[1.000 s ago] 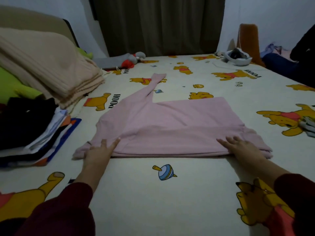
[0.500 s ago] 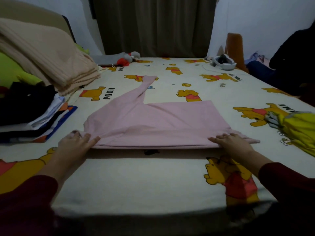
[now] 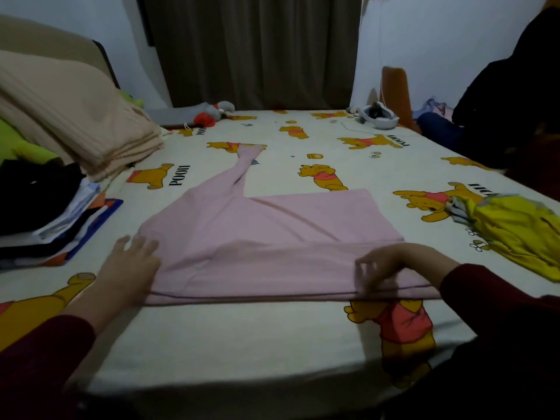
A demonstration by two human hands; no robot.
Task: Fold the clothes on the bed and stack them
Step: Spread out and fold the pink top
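A pink long-sleeved top (image 3: 272,231) lies spread across the bed (image 3: 242,334), one sleeve stretching away toward the far side. Its near part is folded over into a long band. My left hand (image 3: 130,268) lies flat with straight fingers on the garment's left end. My right hand (image 3: 391,265) sits at the right end of the folded band, its blurred fingers curled down over the cloth edge. A stack of folded clothes (image 3: 45,219) stands at the left edge of the bed. A crumpled yellow garment (image 3: 515,234) lies at the right.
A folded beige blanket (image 3: 69,113) rests on a green pillow at the back left. A grey and red soft toy (image 3: 206,112) and a white headset (image 3: 378,116) lie near the far edge. Dark clothing (image 3: 509,95) hangs at the right. The bed's near edge is close below my arms.
The pink top's near edge has been drawn toward me and folded into a wider band. My right hand's fingers have curled over the cloth. The view has tilted, showing more of the yellow garment.
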